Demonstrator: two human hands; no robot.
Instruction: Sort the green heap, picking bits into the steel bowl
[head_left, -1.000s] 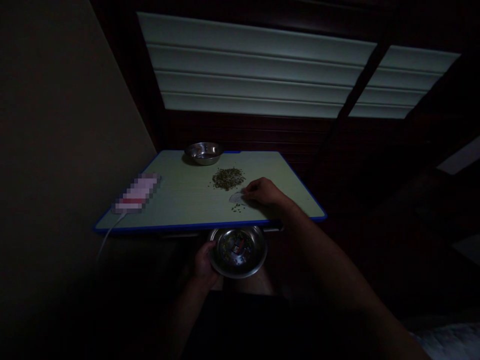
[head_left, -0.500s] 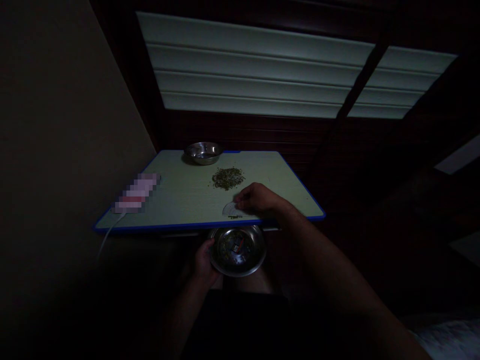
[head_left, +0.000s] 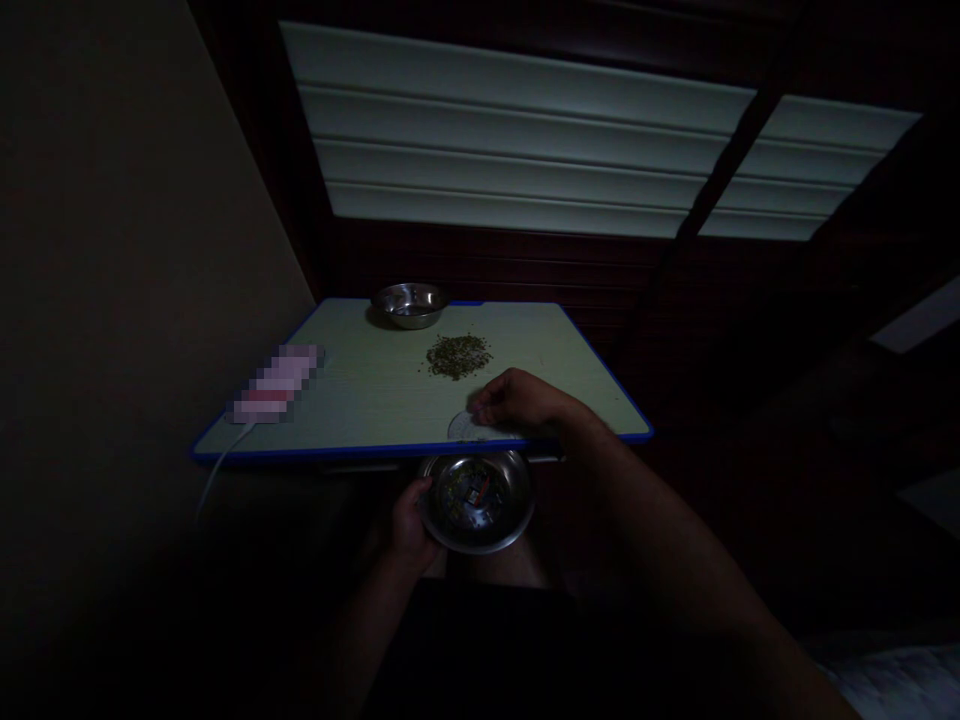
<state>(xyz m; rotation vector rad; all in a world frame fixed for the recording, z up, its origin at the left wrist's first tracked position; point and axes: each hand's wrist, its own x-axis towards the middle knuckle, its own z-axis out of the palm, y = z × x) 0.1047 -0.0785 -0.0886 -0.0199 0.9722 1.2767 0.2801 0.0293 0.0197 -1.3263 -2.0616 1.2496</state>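
My left hand point(head_left: 412, 520) grips the left rim of a steel bowl point(head_left: 517, 515), held just below the table's front edge. Inside that bowl lie some small greenish grains and a label-like patch with red on it. My right hand point(head_left: 514, 398) pinches a clear protractor point(head_left: 463, 427), flat on the tabletop by the front edge. A few grains sit along the edge beside the protractor. Farther back on the table is a loose pile of small greenish-brown grains point(head_left: 457, 356).
A second steel bowl point(head_left: 410, 308) stands at the back left of the blue-edged table point(head_left: 360, 400). On the left lies a blurred-out pink object point(head_left: 277, 383) with a white cable point(head_left: 217, 470). Behind the table rises a dark wooden panel with pale slats point(head_left: 510, 150).
The protractor has come slightly nearer to the front edge, and the grains in front of it are now fewer at the table's lip. My left hand keeps the bowl in place.
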